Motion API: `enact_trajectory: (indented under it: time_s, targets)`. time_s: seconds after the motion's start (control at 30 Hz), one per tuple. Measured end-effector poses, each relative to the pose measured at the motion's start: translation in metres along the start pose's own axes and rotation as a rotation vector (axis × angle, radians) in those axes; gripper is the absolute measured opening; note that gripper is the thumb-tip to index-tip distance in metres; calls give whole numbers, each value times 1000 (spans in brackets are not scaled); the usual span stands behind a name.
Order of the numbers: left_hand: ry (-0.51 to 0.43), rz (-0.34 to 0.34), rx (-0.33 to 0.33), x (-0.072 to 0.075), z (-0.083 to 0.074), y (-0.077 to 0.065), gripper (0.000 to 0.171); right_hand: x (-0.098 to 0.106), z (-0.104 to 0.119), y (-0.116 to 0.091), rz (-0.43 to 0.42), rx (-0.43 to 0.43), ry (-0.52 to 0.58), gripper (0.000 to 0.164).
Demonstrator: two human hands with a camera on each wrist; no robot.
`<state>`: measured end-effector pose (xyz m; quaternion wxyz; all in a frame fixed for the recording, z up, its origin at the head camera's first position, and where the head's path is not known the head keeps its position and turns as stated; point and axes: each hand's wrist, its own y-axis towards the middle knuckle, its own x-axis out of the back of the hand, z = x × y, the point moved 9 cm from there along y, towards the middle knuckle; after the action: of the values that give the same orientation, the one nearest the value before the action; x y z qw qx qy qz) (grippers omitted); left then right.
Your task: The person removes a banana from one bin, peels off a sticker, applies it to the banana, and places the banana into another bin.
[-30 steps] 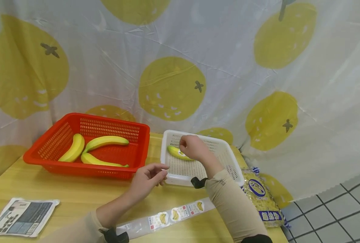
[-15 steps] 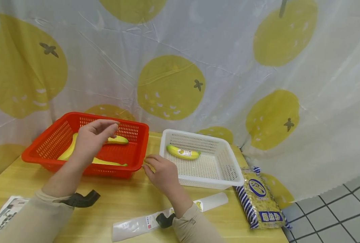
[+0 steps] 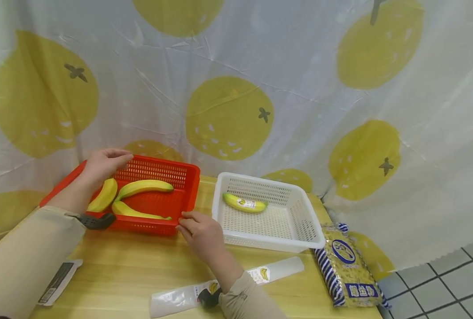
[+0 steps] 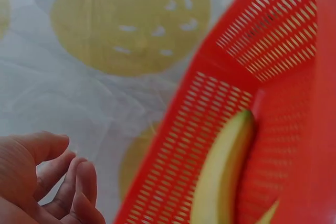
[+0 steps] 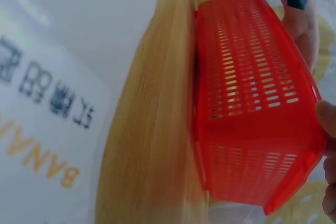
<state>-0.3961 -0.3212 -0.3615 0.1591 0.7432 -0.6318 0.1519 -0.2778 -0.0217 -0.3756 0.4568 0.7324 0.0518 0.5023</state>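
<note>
Three bananas lie in a red plastic basket [image 3: 148, 229] at the left of the table: one banana [image 3: 104, 195] at the left, a curved banana [image 3: 150, 186] behind and another banana [image 3: 136, 212] in front. My right hand [image 3: 202, 235] pinches the rim at the basket's front right corner, with the thumb [image 5: 326, 116] right at the edge in the right wrist view. My left hand [image 3: 102, 166] hovers by the back left part of the basket, fingers loosely bent with nothing between them. A banana with a label [image 3: 245, 204] lies in the white basket [image 3: 260, 243] to the right.
A strip of banana labels [image 3: 282, 268] lies along the front of the table, partly under my right wrist. A yellow bag with blue stripes [image 3: 349, 270] lies at the right edge. My left sleeve partly covers a printed packet [image 3: 60, 283]. A fruit-patterned curtain [image 3: 292, 137] hangs behind.
My right hand has left the labelled banana in the white basket and come left to the red basket's corner. The left hand has gone from between the baskets to the red basket's back left.
</note>
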Motion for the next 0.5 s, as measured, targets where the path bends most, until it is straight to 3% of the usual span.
enact_trajectory:
  time_s: [0.13, 0.33, 0.4, 0.5]
  targets:
    - [18, 24, 59, -7, 26, 12, 73, -2, -1, -1, 10, -15, 13, 15]
    - [14, 16, 107, -8, 59, 15, 66, -4, 1, -1, -7, -10, 32, 15]
    - [-29, 44, 137, -11, 62, 14, 59, -3, 1, -1, -11, -12, 32, 14]
    - [-217, 66, 229, -14, 56, 13, 34, -2, 0, -1, -10, -14, 37, 14]
